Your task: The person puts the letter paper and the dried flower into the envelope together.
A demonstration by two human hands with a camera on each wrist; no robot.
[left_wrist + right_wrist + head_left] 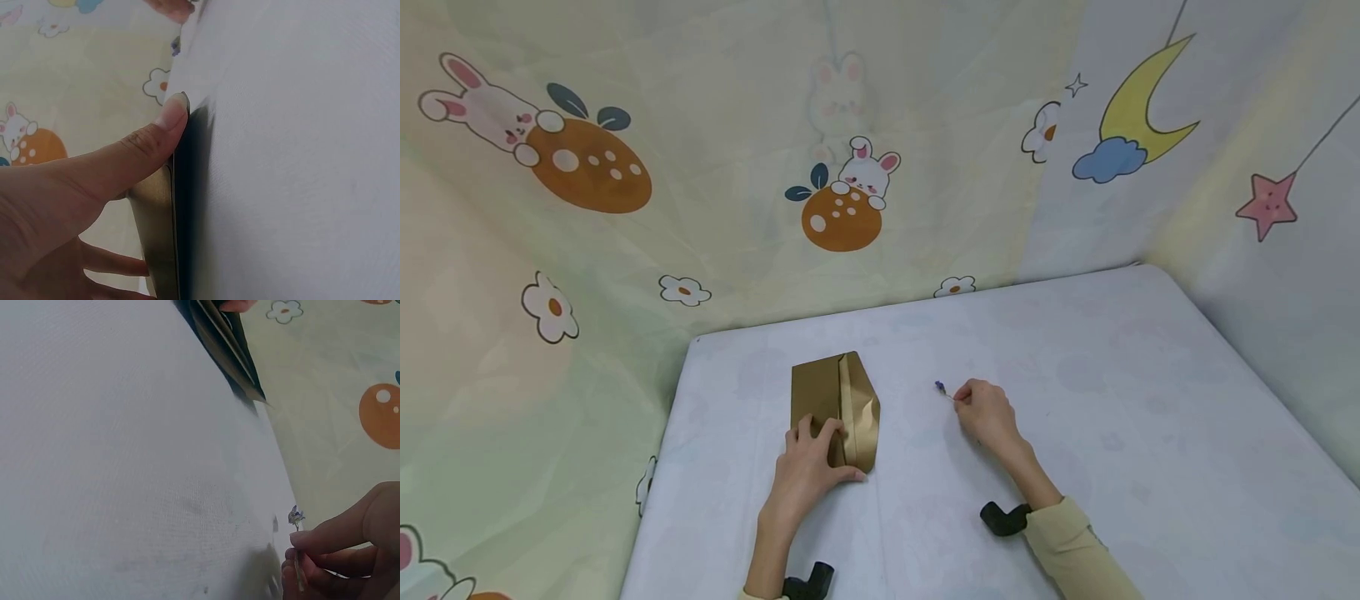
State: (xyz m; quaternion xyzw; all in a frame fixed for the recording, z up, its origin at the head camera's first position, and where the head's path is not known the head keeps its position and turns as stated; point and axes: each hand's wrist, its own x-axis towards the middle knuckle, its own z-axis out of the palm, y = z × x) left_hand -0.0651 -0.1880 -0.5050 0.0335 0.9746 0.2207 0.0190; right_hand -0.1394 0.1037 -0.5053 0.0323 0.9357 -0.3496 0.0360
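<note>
The left hand [805,467] gripped a gold envelope [812,385] toward the left edge of the counter [1112,400], thumb [172,114] at the near end of its flap [867,417] and fingers [806,428] bent over the body; the flap lay unfolded toward the right edge. That grip seemed best steady but light, since the thin, shiny paper looked easy to crease. Farther right, the right hand [988,417] pinched a small purple flower sprig [940,387] by its thin stem [302,582], the head clear of the fingertips and toward the far left corner. Gentle pressure on the stem alone probably suited it, as the blossom looked fragile. A pale, faintly patterned covering dressed the counter. Beyond its far edge rose a pastel fabric backdrop [715,150] printed with rabbits [865,177], white flowers [696,292], a moon [1126,96] and a star [1270,200].
</note>
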